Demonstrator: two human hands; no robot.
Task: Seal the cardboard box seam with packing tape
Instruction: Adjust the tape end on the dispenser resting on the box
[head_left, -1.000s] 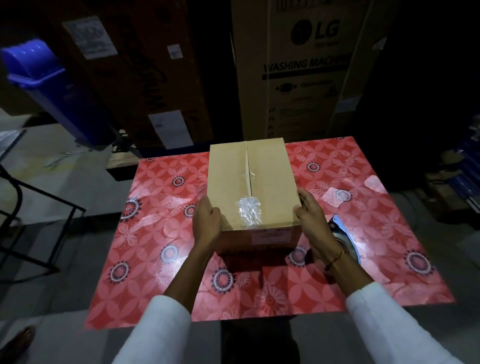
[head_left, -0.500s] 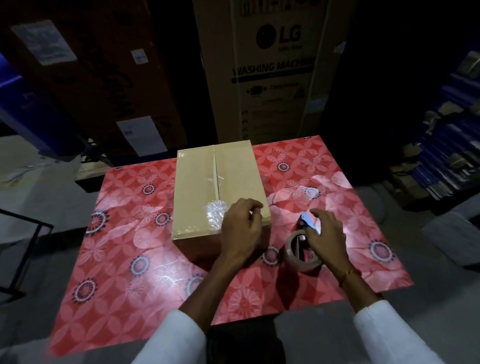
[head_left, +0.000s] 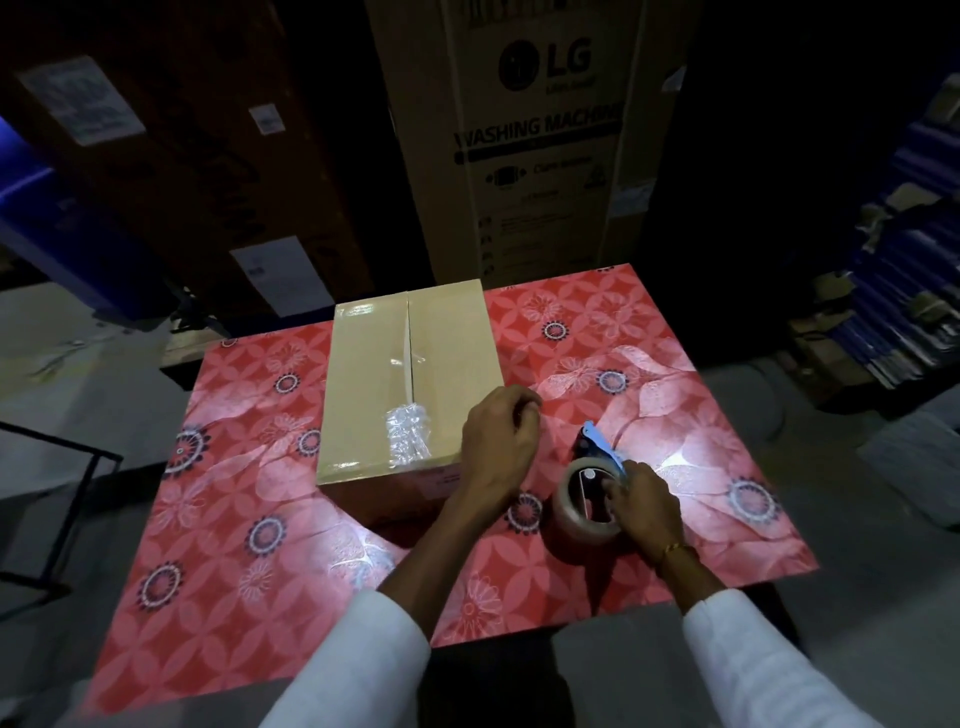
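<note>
Box (head_left: 410, 384) mid-table | left hand (head_left: 501, 441) curled at its corner | right hand (head_left: 644, 501) grips dispenser (head_left: 589, 499)

Behind the table (head_left: 675, 364), the tall carton (head_left: 540, 140) shows the LG logo with "LG" up top, "WASHING MACHINE" in bold letters just beneath. Smaller print under that is too blurred to read. White labels on the dark cartons (head_left: 156, 156) left of it are unreadable too.
</note>
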